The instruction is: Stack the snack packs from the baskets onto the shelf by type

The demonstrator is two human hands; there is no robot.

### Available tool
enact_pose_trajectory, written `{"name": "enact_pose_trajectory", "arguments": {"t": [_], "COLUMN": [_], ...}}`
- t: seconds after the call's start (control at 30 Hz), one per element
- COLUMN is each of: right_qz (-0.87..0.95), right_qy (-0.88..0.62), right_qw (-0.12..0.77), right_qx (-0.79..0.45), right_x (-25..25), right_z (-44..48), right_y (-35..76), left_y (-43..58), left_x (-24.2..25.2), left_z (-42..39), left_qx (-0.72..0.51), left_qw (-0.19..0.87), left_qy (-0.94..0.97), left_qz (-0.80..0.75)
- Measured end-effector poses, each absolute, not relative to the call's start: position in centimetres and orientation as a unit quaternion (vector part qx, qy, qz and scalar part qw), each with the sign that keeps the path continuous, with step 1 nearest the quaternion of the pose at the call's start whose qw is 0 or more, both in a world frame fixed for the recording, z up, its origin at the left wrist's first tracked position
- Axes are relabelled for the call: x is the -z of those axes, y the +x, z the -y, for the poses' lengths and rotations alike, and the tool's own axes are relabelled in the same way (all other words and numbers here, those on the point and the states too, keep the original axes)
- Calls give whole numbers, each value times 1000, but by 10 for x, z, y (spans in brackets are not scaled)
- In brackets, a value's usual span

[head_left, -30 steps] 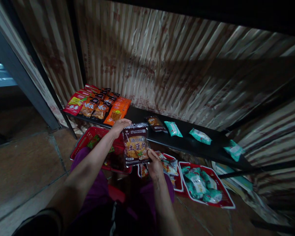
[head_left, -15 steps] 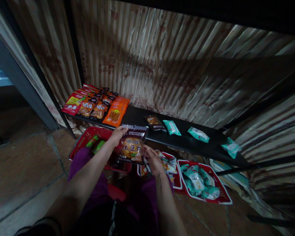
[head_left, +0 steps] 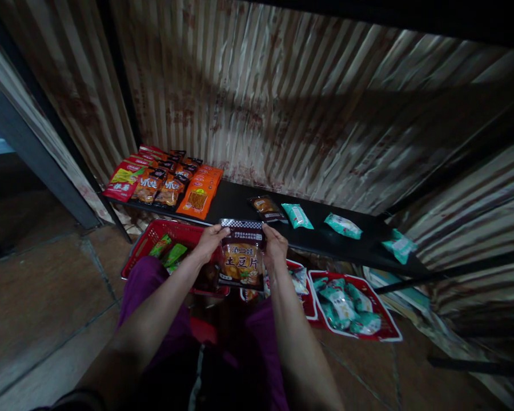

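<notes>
Upright between my two hands is a dark bag of potato chips (head_left: 241, 260), its printed front and clear window facing me. My left hand (head_left: 211, 244) pinches the upper left corner, thumb on the front. My right hand (head_left: 274, 245) is closed on the upper right edge. Just beyond the bag runs a black shelf (head_left: 233, 200). A similar dark bag (head_left: 265, 209) lies on it, beside a teal packet (head_left: 297, 216). To the left on the shelf lies an orange packet (head_left: 200, 191).
Red and orange snack bags (head_left: 148, 184) fill the shelf's left end. Two more teal packets (head_left: 343, 226) lie rightward. On the floor stand a red basket (head_left: 143, 245) with green packets, another with white packets (head_left: 298, 281), and a third basket (head_left: 389, 319) holding teal bags. Shelf posts (head_left: 122, 80) rise at the left.
My right hand has moved up from the bag's lower right side to its upper right edge and grips it. The bag has shifted slightly right and is straighter.
</notes>
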State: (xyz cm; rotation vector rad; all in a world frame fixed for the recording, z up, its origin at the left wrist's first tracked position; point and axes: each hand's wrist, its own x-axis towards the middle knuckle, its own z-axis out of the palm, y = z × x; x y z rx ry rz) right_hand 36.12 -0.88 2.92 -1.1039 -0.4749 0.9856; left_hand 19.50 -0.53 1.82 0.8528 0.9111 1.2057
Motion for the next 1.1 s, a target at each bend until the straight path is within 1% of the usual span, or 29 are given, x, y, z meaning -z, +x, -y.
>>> {"name": "enact_pose_trajectory", "arguments": {"t": [0.17, 0.3, 0.47, 0.63, 0.73, 0.83, 1.0, 1.1], "right_qz": [186, 145, 80, 63, 45, 72, 182, 212], "right_qy": [-505, -510, -495, -502, -525, -536, -487, -477], "right_qw": [716, 730, 757, 758, 744, 726, 673, 636], "right_qx": [-445, -432, -419, -412, -411, -425, -526, -569], "right_x": [-33, -38, -35, -30, -30, -30, -23, -12], "right_z": [5, 0, -12, -22, -24, -21, 3, 26], "right_y": [360, 361, 371, 381, 386, 390, 389, 378], "left_y": [195, 186, 175, 180, 184, 185, 185, 188], "left_x": [-16, -9, 14, 23, 20, 18, 21, 20], "left_z": [2, 11, 33, 41, 40, 39, 33, 26], "left_qx": [-531, -471, -407, -433, -450, -457, -488, -524], "left_qw": [645, 684, 728, 728, 718, 712, 710, 697], "left_qy": [373, 383, 388, 368, 368, 364, 333, 291], "left_qz": [-404, -405, -391, -383, -383, -390, -384, -393]}}
